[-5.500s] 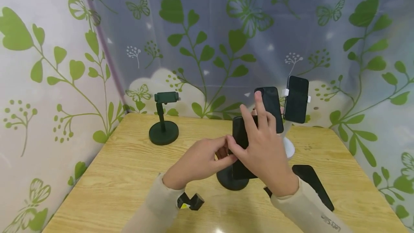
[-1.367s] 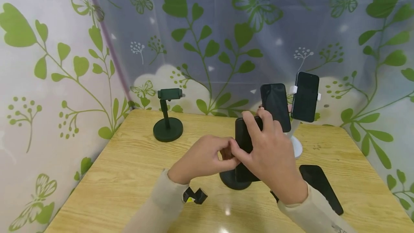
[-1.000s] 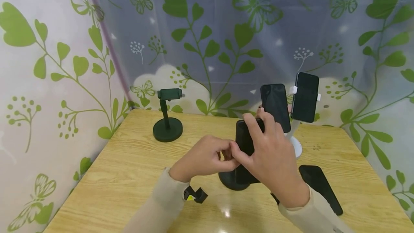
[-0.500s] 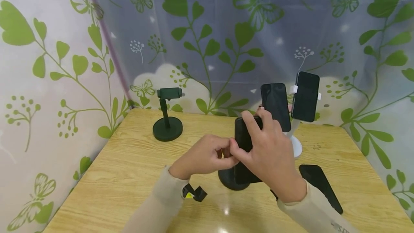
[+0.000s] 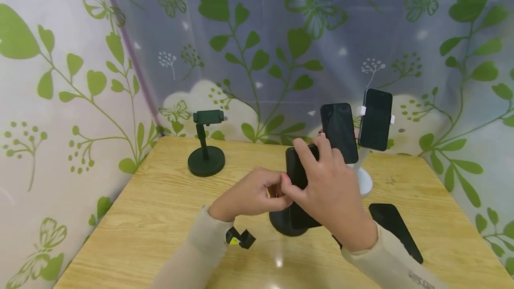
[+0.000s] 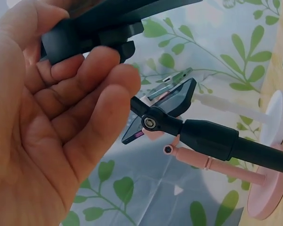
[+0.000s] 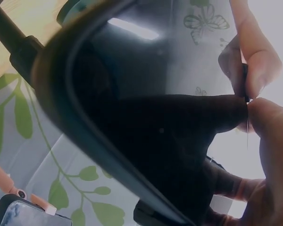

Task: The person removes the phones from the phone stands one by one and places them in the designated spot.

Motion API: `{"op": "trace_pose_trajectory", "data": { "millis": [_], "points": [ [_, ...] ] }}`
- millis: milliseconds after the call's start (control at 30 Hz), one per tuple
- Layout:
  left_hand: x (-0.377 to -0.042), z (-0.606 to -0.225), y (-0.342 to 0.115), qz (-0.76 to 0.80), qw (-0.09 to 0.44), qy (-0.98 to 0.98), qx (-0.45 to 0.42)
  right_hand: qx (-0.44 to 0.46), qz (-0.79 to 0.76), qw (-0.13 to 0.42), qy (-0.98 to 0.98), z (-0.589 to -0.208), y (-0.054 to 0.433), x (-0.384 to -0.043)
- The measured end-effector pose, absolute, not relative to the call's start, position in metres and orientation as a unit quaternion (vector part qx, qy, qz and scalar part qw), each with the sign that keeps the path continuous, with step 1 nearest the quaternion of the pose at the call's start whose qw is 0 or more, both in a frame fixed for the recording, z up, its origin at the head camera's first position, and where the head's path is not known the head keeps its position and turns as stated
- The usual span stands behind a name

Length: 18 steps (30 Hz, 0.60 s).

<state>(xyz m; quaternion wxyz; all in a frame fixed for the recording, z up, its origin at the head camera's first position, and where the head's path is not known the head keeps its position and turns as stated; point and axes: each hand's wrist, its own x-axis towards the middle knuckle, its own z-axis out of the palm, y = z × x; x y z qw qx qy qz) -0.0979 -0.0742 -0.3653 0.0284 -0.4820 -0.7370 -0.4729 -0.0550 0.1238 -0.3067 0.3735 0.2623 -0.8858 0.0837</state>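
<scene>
A black smartphone [image 5: 296,168] stands upright in a black phone stand, whose round base [image 5: 283,224] shows below it. My left hand [image 5: 253,193] pinches the stand's black clamp [image 6: 61,44] at the phone's left edge, thumb on one side and curled fingers on the other. The right hand [image 5: 333,186] reaches across the screen, its thumb at the left edge beside the left fingertips and its other fingers bent over the far right side. In the left wrist view, the stand's jointed stem [image 6: 207,136] runs below the clamp. Part of the phone is hidden behind the right hand.
A dark green phone stand [image 5: 206,159] holds nothing at the back left. Behind my right hand, one phone [image 5: 341,133] sits on a pink stand [image 6: 269,188] and another [image 5: 375,119] on a white stand [image 5: 364,182]. A further phone [image 5: 395,231] lies flat at right.
Several seconds ago the right index and middle fingers stretched upward; now they are bent lower over the phone. Over the last second the hands keep nearly the same hold, and the view shifts slightly.
</scene>
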Motion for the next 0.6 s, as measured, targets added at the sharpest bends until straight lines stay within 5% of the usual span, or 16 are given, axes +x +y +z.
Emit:
{"op": "trace_pose_trajectory", "data": {
  "millis": [600],
  "points": [
    [-0.0945, -0.3573, -0.0791, -0.461, 0.014, -0.744, -0.483, 0.25, 0.09, 0.366, -0.892, -0.3024, 0.1187, -0.0546]
  ]
}}
